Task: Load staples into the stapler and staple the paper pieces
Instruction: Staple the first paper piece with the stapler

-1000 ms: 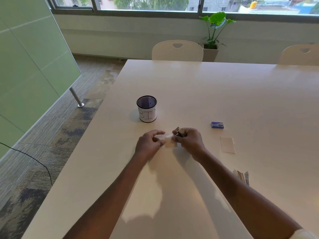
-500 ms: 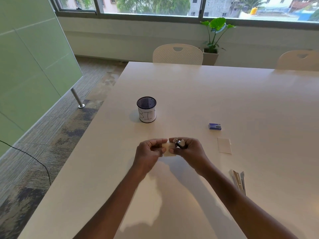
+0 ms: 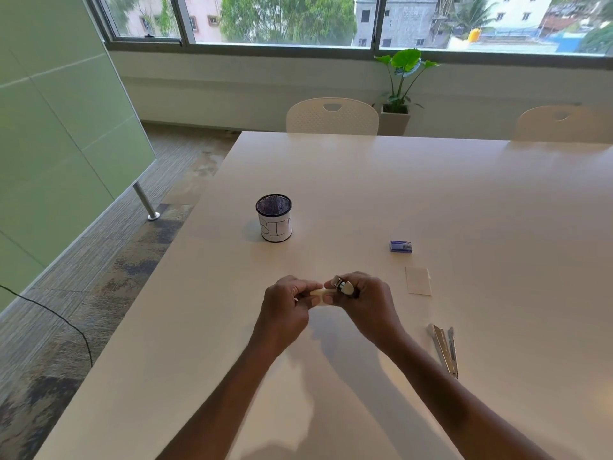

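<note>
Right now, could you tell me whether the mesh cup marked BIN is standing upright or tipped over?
Upright. The BIN cup stands on its base on the table, its round open rim facing up and its lettering reading level.

Both forearms reach up from the bottom edge, converging at frame centre. Left hand (image 3: 285, 307) and right hand (image 3: 365, 302) are curled, fingertips nearly touching.

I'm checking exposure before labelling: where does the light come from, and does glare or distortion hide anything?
Head view: daylight from the windows throws arm shadows toward the camera; soft sheen on the table washes out the paper piece; wide-angle bending at the edges; stapler stays readable.
</note>
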{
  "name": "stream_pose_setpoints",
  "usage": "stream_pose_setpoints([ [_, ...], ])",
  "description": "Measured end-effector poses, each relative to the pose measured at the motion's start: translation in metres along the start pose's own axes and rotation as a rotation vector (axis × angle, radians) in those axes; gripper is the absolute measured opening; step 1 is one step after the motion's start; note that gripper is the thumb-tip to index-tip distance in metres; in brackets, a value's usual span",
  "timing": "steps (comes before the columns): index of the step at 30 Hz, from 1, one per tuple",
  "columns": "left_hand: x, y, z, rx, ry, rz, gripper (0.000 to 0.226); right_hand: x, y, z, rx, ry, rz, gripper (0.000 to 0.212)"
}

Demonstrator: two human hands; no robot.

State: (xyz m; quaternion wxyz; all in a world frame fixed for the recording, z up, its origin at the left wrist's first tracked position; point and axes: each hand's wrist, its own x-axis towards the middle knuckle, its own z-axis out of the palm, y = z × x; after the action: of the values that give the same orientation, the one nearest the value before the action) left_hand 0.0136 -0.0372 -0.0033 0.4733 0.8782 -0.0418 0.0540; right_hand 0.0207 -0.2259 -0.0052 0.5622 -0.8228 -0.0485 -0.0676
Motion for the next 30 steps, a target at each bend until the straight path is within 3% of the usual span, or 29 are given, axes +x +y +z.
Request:
stream_pose_setpoints([
  [6, -0.001, 0.002, 0.0, -0.079, 0.003, -0.087, 0.015, -0.005, -0.002, -0.009, 0.135, -0.008, 0.066, 0.018],
  [11, -0.008, 0.015, -0.005, -0.591, -0.115, -0.336, 0.011, -0.008, -0.003, -0.012, 0.304, -0.022, 0.216, 0.005],
  [15, -0.014, 0.026, -0.01, -0.773, -0.15, -0.41, 0.013, -0.011, -0.006, -0.014, 0.332, -0.035, 0.258, 0.003],
  [22, -0.018, 0.031, -0.013, -0.833, -0.143, -0.441, 0.014, -0.013, -0.014, -0.013, 0.36, -0.037, 0.279, 0.001],
  [30, -0.022, 0.031, -0.013, -0.699, -0.113, -0.39, 0.008, -0.016, -0.017, -0.01, 0.304, -0.064, 0.278, 0.008],
])
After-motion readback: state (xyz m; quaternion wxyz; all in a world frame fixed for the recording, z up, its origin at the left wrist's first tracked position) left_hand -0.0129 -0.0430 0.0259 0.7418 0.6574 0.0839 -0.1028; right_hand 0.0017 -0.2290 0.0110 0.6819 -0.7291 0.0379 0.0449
